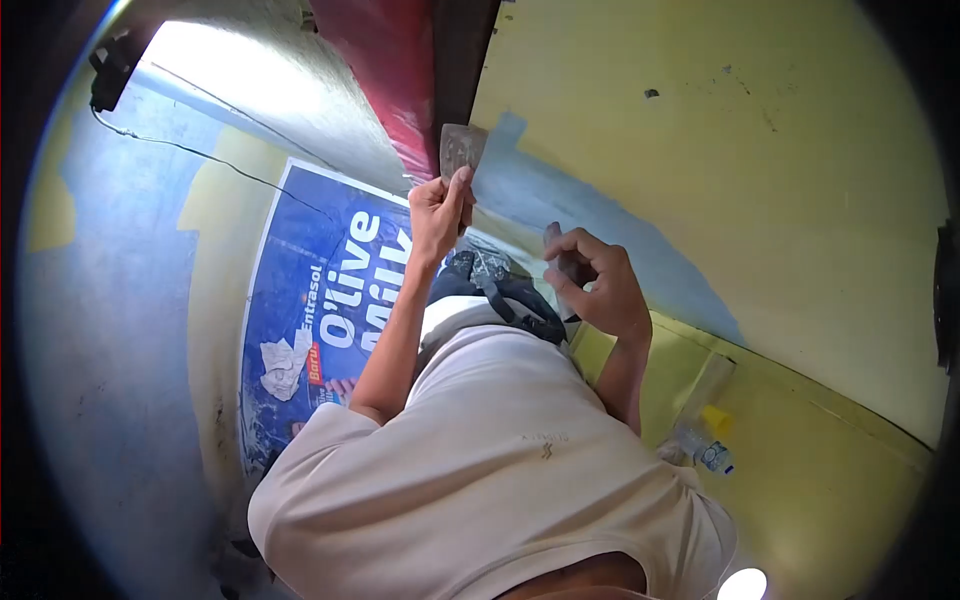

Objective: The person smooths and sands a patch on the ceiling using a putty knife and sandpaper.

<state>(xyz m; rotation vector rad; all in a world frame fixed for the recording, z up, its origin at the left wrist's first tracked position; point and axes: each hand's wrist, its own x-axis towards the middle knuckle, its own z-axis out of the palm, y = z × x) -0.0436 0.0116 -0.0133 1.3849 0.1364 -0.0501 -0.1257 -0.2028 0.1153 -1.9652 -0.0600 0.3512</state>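
My left hand [438, 218] is closed around a putty knife [461, 148], its wide, smeared blade pointing up and the thumb pressed against it. To the right, my right hand [605, 285] is curled, with finger and thumb closed on a grey flat scraper [552, 235] seen nearly edge-on. Its handle is mostly hidden by the fingers. The two hands are apart, held out in front of my light shirt [480, 430]. Ahead of the putty knife, a yellow wall [700, 150] carries a grey-blue patch [610, 225].
A blue printed banner [290, 260] covers part of the left side. Red sheeting [385, 60] hangs beside a dark post [465, 60]. A plastic bottle [712, 455] lies at lower right near a yellow object [717, 420]. A cable [190, 150] runs at upper left.
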